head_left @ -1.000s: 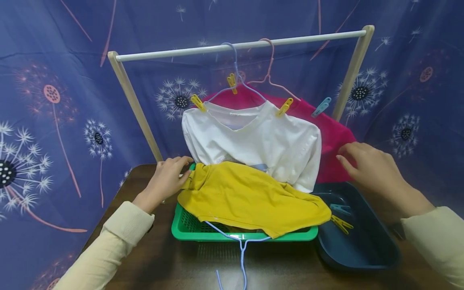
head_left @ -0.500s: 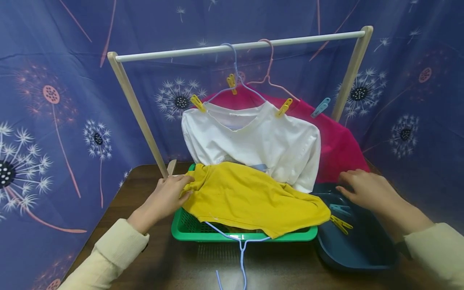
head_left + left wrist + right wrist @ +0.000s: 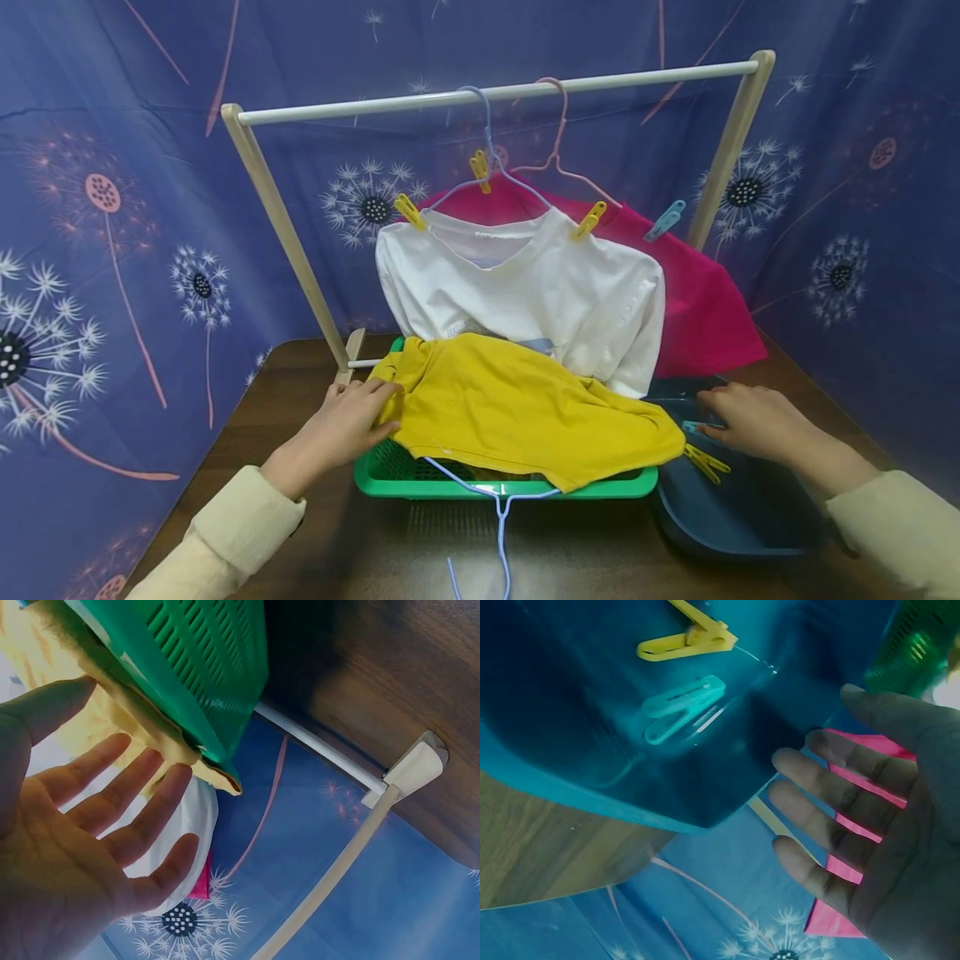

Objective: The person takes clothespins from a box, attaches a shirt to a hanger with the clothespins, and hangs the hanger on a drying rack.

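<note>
A yellow shirt [image 3: 525, 408] lies spread over a green basket [image 3: 420, 490], with a blue hanger [image 3: 501, 525] sticking out below its hem. By the shirt's left end is my left hand [image 3: 337, 429]; the left wrist view shows its fingers spread, near the cloth and gripping nothing. My right hand [image 3: 765, 429], fingers loosely bent and holding nothing, is over a dark blue basin [image 3: 750, 533]. In that basin lie a yellow clothespin [image 3: 690, 641] and a light blue clothespin [image 3: 682, 709], both clear in the right wrist view.
Behind the basket stands a rack with a white rail [image 3: 360, 108]. From it hang a white shirt [image 3: 517, 292] and, farther back, a pink garment [image 3: 697, 308], both with clothespins on them. A brown table [image 3: 300, 517] carries everything; a patterned blue cloth [image 3: 112, 292] forms the backdrop.
My right hand has come down from beside the pink garment to the basin, and that garment's right side now hangs lower. My left hand has moved slightly down along the yellow shirt's left end.
</note>
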A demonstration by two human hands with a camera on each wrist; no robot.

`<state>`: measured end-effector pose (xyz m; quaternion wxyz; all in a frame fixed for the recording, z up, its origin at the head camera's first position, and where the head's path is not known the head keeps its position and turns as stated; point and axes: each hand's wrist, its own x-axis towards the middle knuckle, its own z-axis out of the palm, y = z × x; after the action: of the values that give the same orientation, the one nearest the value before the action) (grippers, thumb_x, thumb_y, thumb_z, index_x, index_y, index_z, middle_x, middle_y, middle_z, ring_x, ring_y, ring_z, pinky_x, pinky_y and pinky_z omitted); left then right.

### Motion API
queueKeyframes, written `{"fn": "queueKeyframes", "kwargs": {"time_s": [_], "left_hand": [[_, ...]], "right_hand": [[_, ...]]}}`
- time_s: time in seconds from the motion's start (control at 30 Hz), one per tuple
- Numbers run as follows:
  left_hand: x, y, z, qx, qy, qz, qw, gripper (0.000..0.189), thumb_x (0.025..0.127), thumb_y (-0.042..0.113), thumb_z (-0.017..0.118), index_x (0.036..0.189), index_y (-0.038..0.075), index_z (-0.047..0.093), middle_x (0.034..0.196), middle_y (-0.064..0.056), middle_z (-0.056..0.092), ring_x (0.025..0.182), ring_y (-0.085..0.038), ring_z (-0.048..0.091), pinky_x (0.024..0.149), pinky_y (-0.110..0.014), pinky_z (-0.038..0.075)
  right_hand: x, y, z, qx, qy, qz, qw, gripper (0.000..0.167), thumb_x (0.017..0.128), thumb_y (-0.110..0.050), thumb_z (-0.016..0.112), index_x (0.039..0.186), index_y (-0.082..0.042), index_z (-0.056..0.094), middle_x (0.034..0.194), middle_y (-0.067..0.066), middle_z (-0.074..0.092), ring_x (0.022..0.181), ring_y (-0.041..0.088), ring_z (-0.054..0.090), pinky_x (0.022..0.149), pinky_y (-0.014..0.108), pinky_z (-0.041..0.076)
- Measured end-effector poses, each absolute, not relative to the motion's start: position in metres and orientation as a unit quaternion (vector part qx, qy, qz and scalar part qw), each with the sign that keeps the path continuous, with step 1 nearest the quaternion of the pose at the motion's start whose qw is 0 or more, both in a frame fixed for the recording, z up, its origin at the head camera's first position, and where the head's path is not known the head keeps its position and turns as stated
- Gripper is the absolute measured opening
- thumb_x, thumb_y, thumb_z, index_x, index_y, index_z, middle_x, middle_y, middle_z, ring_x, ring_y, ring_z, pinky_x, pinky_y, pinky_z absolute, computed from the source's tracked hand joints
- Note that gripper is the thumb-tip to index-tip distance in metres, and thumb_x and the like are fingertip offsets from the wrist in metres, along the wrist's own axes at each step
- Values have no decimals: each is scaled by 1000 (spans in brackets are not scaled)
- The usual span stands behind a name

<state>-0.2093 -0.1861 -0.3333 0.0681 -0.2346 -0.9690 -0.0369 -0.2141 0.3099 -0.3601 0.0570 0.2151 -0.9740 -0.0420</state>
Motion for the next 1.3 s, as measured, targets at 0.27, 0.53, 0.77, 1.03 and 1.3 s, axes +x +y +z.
{"fn": "queueKeyframes", "kwargs": {"time_s": [0.27, 0.53, 0.77, 1.03, 1.3], "left_hand": [[-208, -189, -332, -251, -966, -45, 41, 48, 83, 36, 65, 124, 12, 54, 119, -7, 58, 102, -26, 55, 85, -53, 33], [-209, -193, -330, -264, -963, -57, 7, 65, 78, 45, 67, 129, 11, 49, 129, -11, 51, 117, -33, 47, 95, -61, 27], [-213, -193, -342, -280, -958, -22, 62, 62, 73, 36, 75, 125, 12, 52, 123, -8, 55, 106, -31, 51, 94, -58, 31], [-214, -192, -344, -292, -951, 8, 100, 57, 71, 34, 76, 120, 12, 56, 116, -6, 59, 100, -28, 53, 90, -54, 34], [-216, -193, -341, -300, -948, 13, 101, 49, 73, 31, 75, 115, 13, 58, 108, -3, 61, 94, -26, 56, 88, -52, 35]], "right_hand": [[-211, 311, -370, 210, -976, -44, 21, 28, 68, -31, 77, 81, -11, 63, 64, -7, 55, 50, 6, 42, 43, 23, 39], [-210, 313, -377, 202, -978, -56, -17, 29, 67, -33, 77, 80, -12, 63, 62, -8, 52, 53, 7, 42, 47, 26, 38], [-210, 316, -385, 207, -976, -57, -28, 28, 65, -34, 79, 78, -15, 63, 64, -9, 54, 56, 7, 45, 51, 31, 39], [-211, 317, -393, 206, -976, -64, -35, 34, 62, -34, 80, 86, -14, 64, 69, -8, 56, 62, 12, 49, 58, 40, 43], [-208, 318, -399, 206, -976, -70, -30, 44, 60, -38, 81, 91, -12, 65, 77, -3, 59, 69, 17, 53, 68, 57, 45]]}}
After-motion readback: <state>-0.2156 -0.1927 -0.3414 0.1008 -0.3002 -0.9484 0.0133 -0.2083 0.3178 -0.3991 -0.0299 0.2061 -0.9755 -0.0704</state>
